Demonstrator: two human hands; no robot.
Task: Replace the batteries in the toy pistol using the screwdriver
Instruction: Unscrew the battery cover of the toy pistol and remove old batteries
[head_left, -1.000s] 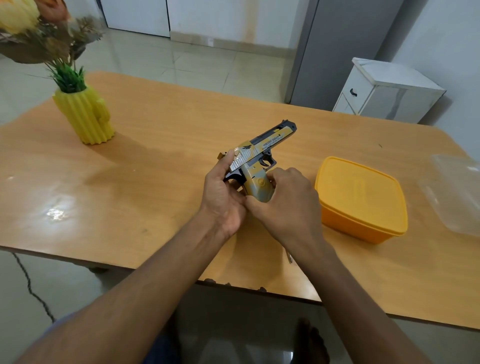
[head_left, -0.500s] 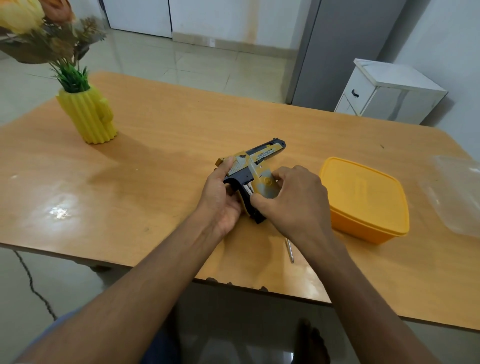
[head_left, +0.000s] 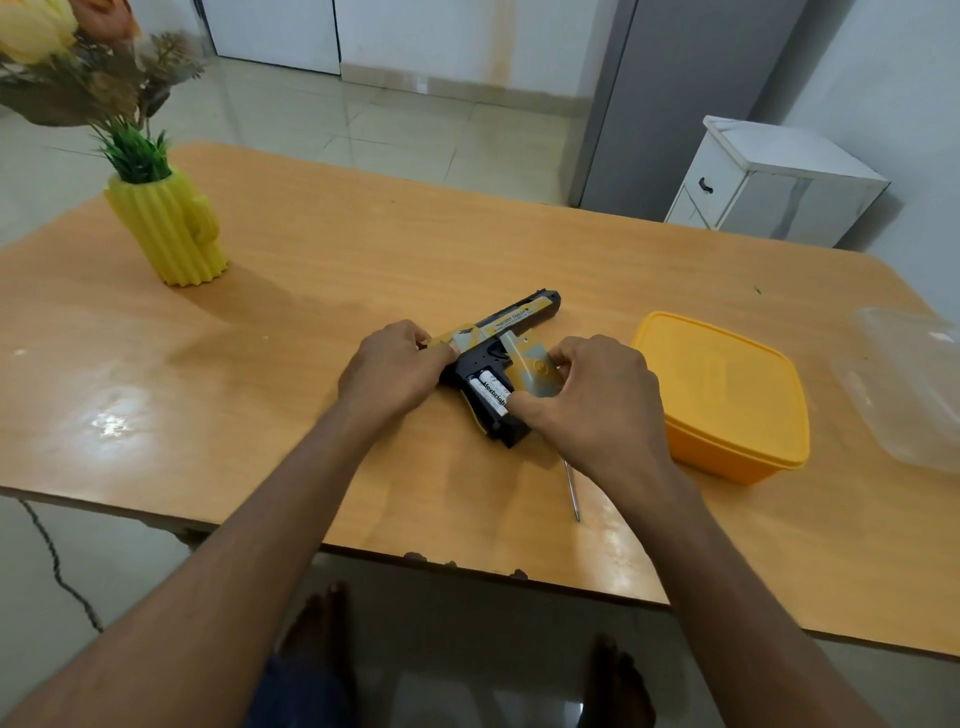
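1. Against the earlier frames we find the toy pistol (head_left: 498, 358) lowered from mid-air to lie flat on the table (head_left: 311, 322), and its grip cover (head_left: 535, 371) swung aside so that the batteries (head_left: 488, 397) now show.
2. Far to the left of the left hand (head_left: 392, 376) we note a yellow ribbed vase (head_left: 169, 231) of flowers standing on the table, well apart from the work.
3. The left hand has its fingers curled round the rear end of the toy pistol and holds it down against the table.
4. The toy pistol lies on its side between the two hands, barrel pointing away and to the right, grip pointing toward us.
5. The white batteries sit side by side in the open black grip, just left of the right hand's thumb.
6. The right hand (head_left: 592, 405) pinches the grip cover, which stands tilted beside the batteries, thumb below and fingers above.
7. The screwdriver (head_left: 572, 491) lies on the table partly under the right wrist, only its metal shaft visible.
8. Just right of the right hand we record a closed yellow container (head_left: 727, 395), and beyond it a clear plastic lid (head_left: 904, 384) at the table's edge.
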